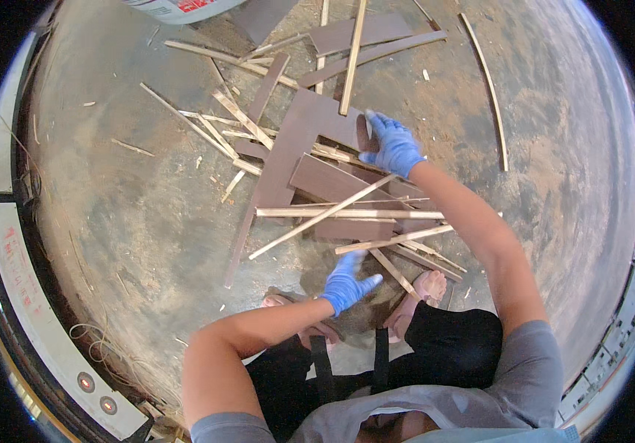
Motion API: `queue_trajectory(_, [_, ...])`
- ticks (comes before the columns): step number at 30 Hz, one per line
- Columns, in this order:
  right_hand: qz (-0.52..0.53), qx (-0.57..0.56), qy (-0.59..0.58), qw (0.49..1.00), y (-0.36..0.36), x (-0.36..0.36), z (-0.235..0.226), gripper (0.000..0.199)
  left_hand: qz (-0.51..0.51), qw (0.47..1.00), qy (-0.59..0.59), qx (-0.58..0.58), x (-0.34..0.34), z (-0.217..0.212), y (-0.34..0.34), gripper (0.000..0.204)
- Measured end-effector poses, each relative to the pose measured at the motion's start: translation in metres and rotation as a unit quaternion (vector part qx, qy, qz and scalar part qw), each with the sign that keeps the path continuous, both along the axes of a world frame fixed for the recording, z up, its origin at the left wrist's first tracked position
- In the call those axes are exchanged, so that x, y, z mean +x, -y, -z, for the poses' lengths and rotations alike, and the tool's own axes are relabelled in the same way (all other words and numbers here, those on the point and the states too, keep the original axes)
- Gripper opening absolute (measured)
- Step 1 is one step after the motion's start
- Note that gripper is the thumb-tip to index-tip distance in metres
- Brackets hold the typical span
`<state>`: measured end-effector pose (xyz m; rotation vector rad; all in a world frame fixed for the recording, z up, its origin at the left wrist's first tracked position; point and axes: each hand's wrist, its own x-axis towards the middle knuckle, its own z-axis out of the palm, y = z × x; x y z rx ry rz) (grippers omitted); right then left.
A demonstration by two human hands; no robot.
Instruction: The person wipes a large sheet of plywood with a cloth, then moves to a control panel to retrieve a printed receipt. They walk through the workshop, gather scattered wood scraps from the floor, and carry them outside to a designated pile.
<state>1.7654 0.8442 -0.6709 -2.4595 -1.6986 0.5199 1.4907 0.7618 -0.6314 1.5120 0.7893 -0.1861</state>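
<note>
Clock read off the view's centre. Lower brown boards (332, 177) in the middle are half buried under crossed pale wood strips (350, 214); you can't make out how many. The bucket (184, 7) at 11 is cut off by the top edge. Your left foot (317, 336), near 6, is mostly behind your left forearm, and the fisheye rim clips the white cabinet (36, 295) at 8 to 9.

Your right hand (393, 146), blue-gloved, sits between 1 and 2, arm reaching up from 4, fingertips toward 11. Its fingers and thumb are parted around the right end of the big angled brown board (288, 148), which lies at 11 on the pile; contact, can't tell.

Your left hand (348, 284), also blue-gloved, is at 5, elbow bent out toward 7. Thumb points to 3, away from the fingers, which aim at 12 and whose tips blur just below the strips; exact finger spacing, can't tell.
</note>
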Motion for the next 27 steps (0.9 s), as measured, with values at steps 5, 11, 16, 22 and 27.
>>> queue_trajectory(5, [-0.036, -0.054, 0.001, 0.998, 0.010, -0.010, -0.019, 0.087, -0.348, 0.911, -0.108, -0.194, 0.031, 0.014, 0.035, 0.078])
queue_trajectory(11, [0.017, -0.117, -0.040, 0.992, 0.076, -0.043, -0.058, 0.089, -0.504, 0.758, -0.170, -0.378, 0.036, 0.016, 0.037, 0.067])
queue_trajectory(16, [-0.075, -0.139, -0.066, 0.985, 0.118, -0.070, -0.079, 0.084, -0.456, 0.753, -0.175, -0.442, -0.007, 0.051, 0.073, 0.058])
queue_trajectory(22, [-0.214, -0.214, -0.176, 0.937, 0.057, -0.030, -0.077, 0.046, -0.348, 0.833, -0.145, -0.405, -0.026, 0.065, 0.086, 0.040])
queue_trajectory(27, [-0.146, -0.081, -0.060, 0.984, -0.091, -0.077, -0.064, 0.072, -0.328, 0.821, -0.110, -0.455, -0.033, 0.088, 0.101, 0.041])
